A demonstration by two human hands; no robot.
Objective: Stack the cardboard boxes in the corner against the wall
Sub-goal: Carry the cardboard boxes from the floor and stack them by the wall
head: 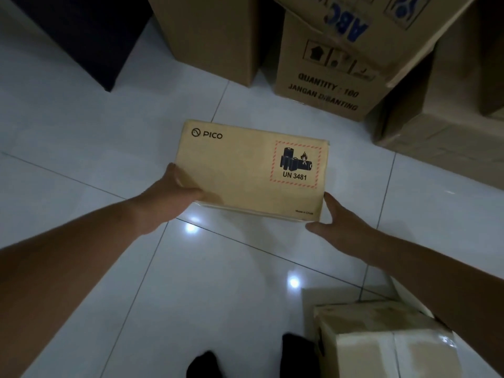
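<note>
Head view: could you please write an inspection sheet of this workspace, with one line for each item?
Surface: glossy white tiled floor with lamp reflections.
Job's things: PICO box between both hands; QUANTITY box with the tilted ABC box above it; plain box to their left; taped box at lower right.
Clutter: nothing seen.
Grippers: left hand grips the PICO box's near left corner; right hand, fingers straight, touches its near right corner.
Cables: nothing seen.
Surroundings: dark object at upper left; dim light.
</note>
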